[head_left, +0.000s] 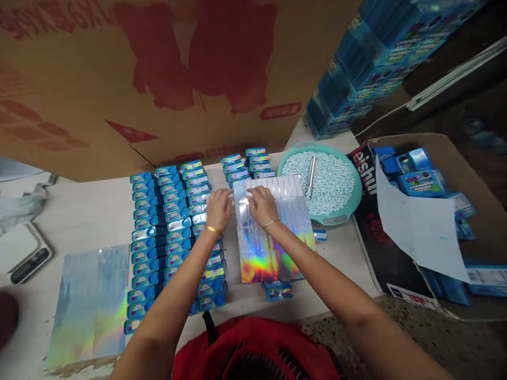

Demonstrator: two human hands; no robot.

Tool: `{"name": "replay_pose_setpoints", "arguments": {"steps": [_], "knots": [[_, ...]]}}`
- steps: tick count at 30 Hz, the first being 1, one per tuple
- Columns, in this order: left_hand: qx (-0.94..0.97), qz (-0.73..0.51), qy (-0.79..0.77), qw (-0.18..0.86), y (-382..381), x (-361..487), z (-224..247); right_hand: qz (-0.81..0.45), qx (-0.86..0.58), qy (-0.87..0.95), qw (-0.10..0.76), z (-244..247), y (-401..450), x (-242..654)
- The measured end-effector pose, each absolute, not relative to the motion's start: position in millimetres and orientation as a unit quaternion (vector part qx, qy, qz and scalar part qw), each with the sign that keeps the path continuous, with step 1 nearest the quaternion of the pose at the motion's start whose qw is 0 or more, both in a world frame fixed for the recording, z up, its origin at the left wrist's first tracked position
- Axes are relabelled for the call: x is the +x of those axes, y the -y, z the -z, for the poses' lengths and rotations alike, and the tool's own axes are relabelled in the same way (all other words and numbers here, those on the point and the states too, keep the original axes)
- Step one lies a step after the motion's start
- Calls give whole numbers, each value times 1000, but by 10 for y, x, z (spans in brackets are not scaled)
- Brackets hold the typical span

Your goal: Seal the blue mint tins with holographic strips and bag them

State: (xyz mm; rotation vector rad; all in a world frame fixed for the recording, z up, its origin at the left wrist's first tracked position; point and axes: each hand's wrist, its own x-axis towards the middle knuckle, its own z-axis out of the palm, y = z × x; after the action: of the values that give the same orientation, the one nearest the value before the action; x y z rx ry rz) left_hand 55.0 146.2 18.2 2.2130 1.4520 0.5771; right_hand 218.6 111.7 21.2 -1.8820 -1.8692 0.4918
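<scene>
A shiny rainbow-silver sticker sheet lies before me, with a row of white strips along its far edge. My left hand is closed in a pinch just beside the sheet's left edge; what its fingertips grip is too small to make out. Over the sheet's far left part, my right hand pinches a small pale strip that looks like a sticker. Small blue tins stand in several long rows to the left, the nearest row close to my left hand. Another blue tin pokes out under the sheet's near edge.
A turquoise basin of pale mints holds a metal tube. At right is an open carton of blue packs with a white paper. A second silver sheet lies left, near a scale. A large cardboard box stands behind.
</scene>
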Motion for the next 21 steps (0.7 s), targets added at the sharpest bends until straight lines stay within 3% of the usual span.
{"name": "replay_pose_setpoints", "arguments": {"steps": [6, 14, 21], "knots": [[856, -72, -491, 144, -2237, 949, 86, -107, -687, 700, 163, 107, -1761, 2411], [853, -100, -484, 164, -2185, 867, 223, -117, -669, 720, 143, 295, -1911, 2384], [881, -103, -449, 104, -2178, 863, 197, -113, -636, 748, 150, 312, -1943, 2426]]}}
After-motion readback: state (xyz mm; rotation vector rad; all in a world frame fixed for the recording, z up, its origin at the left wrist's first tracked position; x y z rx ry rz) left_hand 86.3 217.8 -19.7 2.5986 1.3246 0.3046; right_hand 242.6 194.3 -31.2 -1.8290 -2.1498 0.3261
